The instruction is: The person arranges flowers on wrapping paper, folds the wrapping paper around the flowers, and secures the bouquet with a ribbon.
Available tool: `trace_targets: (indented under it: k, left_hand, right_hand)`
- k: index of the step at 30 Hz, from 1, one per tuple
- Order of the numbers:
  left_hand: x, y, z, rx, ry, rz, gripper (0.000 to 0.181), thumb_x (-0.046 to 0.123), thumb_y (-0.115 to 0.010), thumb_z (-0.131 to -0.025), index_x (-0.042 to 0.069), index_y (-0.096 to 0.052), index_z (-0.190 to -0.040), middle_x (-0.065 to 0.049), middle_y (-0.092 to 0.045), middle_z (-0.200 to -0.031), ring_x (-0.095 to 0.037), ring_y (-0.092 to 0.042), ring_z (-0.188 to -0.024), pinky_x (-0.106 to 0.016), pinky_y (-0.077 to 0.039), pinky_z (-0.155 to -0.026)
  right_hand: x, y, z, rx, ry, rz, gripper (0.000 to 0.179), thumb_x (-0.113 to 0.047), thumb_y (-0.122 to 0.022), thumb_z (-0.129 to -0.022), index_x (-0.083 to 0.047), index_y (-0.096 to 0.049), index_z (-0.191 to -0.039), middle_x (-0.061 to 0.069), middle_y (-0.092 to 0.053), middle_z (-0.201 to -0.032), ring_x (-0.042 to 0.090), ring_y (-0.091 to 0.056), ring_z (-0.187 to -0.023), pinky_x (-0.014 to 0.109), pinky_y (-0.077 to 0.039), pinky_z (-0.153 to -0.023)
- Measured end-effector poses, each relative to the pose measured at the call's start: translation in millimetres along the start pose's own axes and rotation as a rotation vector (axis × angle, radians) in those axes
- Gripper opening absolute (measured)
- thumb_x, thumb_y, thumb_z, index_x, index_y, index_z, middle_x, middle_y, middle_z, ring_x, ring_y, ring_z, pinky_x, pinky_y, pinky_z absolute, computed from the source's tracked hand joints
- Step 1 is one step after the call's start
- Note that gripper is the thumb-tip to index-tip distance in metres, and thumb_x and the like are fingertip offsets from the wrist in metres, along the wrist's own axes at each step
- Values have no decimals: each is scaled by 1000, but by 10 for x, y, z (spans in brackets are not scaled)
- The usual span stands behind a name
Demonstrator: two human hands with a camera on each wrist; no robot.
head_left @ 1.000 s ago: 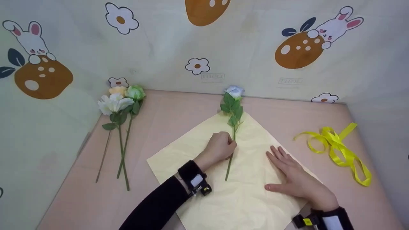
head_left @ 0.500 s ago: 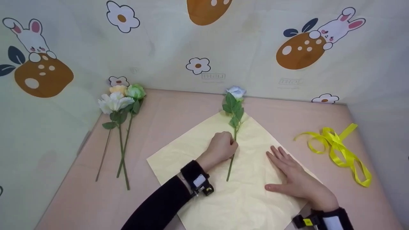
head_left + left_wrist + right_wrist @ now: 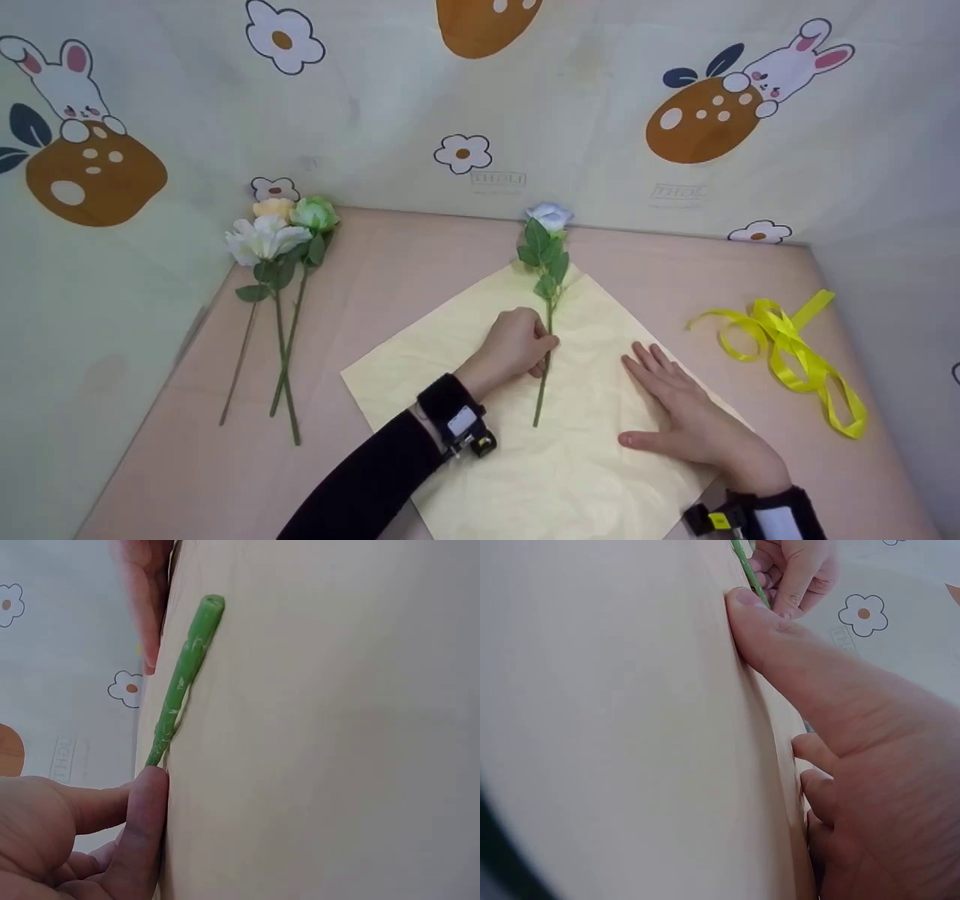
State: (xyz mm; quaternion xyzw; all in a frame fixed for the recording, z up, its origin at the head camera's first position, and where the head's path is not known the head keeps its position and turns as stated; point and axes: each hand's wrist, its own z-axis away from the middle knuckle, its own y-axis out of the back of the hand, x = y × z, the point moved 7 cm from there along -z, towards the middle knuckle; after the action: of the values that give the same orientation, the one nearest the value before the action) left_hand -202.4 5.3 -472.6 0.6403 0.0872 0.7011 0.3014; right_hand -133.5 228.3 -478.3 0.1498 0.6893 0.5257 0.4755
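A pale blue artificial rose with green leaves lies along the middle of a cream sheet of wrapping paper, its bloom past the sheet's far corner. My left hand pinches its stem between thumb and curled fingers. In the left wrist view the cut end of the green stem points away from the thumb and lies on the paper. Spread out flat, my right hand rests on the right side of the sheet. Its thumb presses the paper in the right wrist view.
Three artificial flowers, white, peach and green, lie at the left with stems crossing. A loosely looped yellow ribbon lies at the right. Behind the pink table stands a patterned wall covering.
The left hand and the rose shift only very slightly, and the left thumb now lies straighter along the stem. The right hand stays in place on the paper.
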Motion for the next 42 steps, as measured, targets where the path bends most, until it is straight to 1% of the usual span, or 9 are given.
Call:
trace_targets:
  k: [3,8,14,18,21,27,33,37,42]
  left_hand:
    - [31,9,2,-12,-4,-28,24,23,-60,-88,5,-58,-72,-5,-64,-60,-17,-61,-44,-26,-48,-42]
    - [174,136,36,20,-52,-182,35,32,-55,-89,9,-59,-64,1,-59,-49,-13,-57,-40,-24,-43,-42]
    - [403,472,101,142,-116,-323,25,33,-56,-87,11,-61,-77,1,-61,-73,-12,-55,-62,-26,-45,-59]
    - [461,740,163,152,-125,-355,25,35,-57,-86,12,-64,-79,3,-62,-72,-12,-57,-64,-28,-46,-63]
    - [440,1013,219,168,-101,-324,24,36,-58,-85,14,-65,-80,5,-62,-73,-10,-57,-63,-28,-47,-63]
    - [192,1691,422,247,10,-198,24,38,-58,-86,14,-61,-87,0,-64,-76,-13,-61,-59,-30,-49,-55]
    - [-228,2259,653,352,111,-241,29,40,-58,-86,11,-61,-89,-3,-64,-72,-15,-61,-59,-32,-48,-54]
    - [-546,2487,779,412,198,-327,30,39,-58,-86,9,-60,-85,-5,-62,-71,-19,-59,-62,-32,-45,-54]
    - [-903,2610,921,432,327,-411,31,34,-59,-86,6,-55,-73,-5,-52,-63,-21,-50,-56,-31,-38,-46]
  right_hand:
    - [9,10,1,6,-12,1,100,-60,-69,-68,-20,-22,-146,4,-10,-152,29,-3,-138,52,-8,-106]
    - [16,23,-8,-1,-23,7,100,-61,-69,-67,-21,-22,-146,2,-9,-152,28,-2,-138,52,-8,-106]
    - [13,28,-17,-8,-8,1,99,-59,-69,-68,-20,-21,-146,5,-8,-152,30,-2,-138,52,-8,-106]
    - [28,22,-2,-9,-26,-4,100,-60,-69,-68,-21,-21,-146,3,-7,-152,29,-1,-138,53,-7,-106]
    - [40,26,3,-7,-41,-1,100,-60,-69,-67,-22,-21,-146,2,-8,-152,28,-1,-138,53,-8,-105]
    - [27,31,-5,-15,-11,12,99,-59,-68,-69,-20,-21,-146,5,-8,-152,30,-2,-138,53,-8,-105]
    - [22,40,-9,8,1,8,97,-58,-69,-69,-20,-22,-146,5,-9,-152,30,-3,-138,50,-7,-106]
    - [26,22,-3,5,-16,0,98,-59,-69,-68,-21,-22,-146,4,-9,-152,29,-2,-138,52,-8,-106]
    - [34,8,6,5,-34,-11,99,-59,-69,-67,-21,-22,-146,3,-9,-152,28,-2,-138,54,-9,-105]
